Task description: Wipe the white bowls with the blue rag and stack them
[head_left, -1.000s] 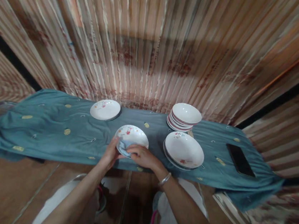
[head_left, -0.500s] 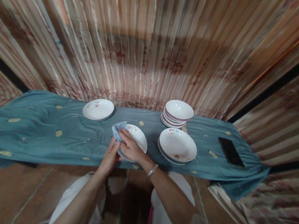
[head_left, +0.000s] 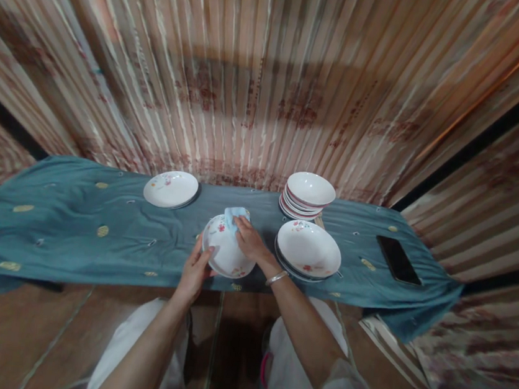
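A white plate with small flowers (head_left: 227, 254) is held over the front middle of the table. My left hand (head_left: 195, 269) grips its left edge, thumb on top and fingers underneath. My right hand (head_left: 248, 241) presses a light blue cloth (head_left: 234, 218) against the plate's upper rim; a silver bangle circles that wrist. Just right of the plate sits a stack of flowered plates (head_left: 308, 250). Behind that stack stand several white bowls with red rims (head_left: 309, 191), piled together.
More flowered plates (head_left: 171, 189) lie at the back left of the table. Teal cloth with pineapple prints (head_left: 69, 223) covers the tabletop. A black phone (head_left: 398, 260) rests at the right. Pleated curtains (head_left: 261, 95) hang behind.
My right hand has moved the cloth from the plate's left side to its upper rim. The plate has turned and tilted, and my left hand now shows its thumb over the edge.
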Demonstrator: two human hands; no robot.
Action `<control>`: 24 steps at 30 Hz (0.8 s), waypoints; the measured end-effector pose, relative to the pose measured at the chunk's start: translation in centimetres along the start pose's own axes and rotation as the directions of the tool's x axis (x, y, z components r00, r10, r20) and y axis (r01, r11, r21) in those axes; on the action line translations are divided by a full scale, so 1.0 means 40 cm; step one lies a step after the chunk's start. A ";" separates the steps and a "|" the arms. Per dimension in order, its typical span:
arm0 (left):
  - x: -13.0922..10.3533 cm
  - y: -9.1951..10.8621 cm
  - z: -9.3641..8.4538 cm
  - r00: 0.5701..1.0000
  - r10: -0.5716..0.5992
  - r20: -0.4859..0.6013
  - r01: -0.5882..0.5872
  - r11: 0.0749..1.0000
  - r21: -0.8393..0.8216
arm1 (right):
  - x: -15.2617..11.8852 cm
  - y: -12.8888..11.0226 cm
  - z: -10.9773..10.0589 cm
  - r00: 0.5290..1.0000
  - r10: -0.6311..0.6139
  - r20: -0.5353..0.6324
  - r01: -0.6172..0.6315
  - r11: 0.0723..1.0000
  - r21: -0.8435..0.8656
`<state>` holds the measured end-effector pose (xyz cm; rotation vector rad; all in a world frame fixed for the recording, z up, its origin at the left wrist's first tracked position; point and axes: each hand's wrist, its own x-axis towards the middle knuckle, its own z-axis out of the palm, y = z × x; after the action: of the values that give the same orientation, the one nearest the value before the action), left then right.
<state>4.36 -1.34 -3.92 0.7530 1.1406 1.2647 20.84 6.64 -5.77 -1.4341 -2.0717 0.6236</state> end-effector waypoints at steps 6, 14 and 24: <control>-0.005 0.011 -0.004 0.999 -0.017 -0.051 0.017 1.000 -0.013 | -0.040 0.021 -0.014 0.996 0.081 0.028 -0.080 0.995 -0.052; -0.006 0.020 -0.022 0.998 -0.061 0.026 0.061 0.998 -0.022 | 0.008 -0.040 0.022 0.999 0.043 0.005 -0.044 0.987 0.154; 0.002 0.039 -0.060 0.998 -0.060 0.005 0.061 0.991 -0.123 | -0.042 -0.211 0.082 0.985 -0.117 0.129 0.008 0.772 0.636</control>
<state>1.59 -1.30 -3.22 0.6228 1.0664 1.2712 13.31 2.06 -3.07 -0.9305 -1.7450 1.3021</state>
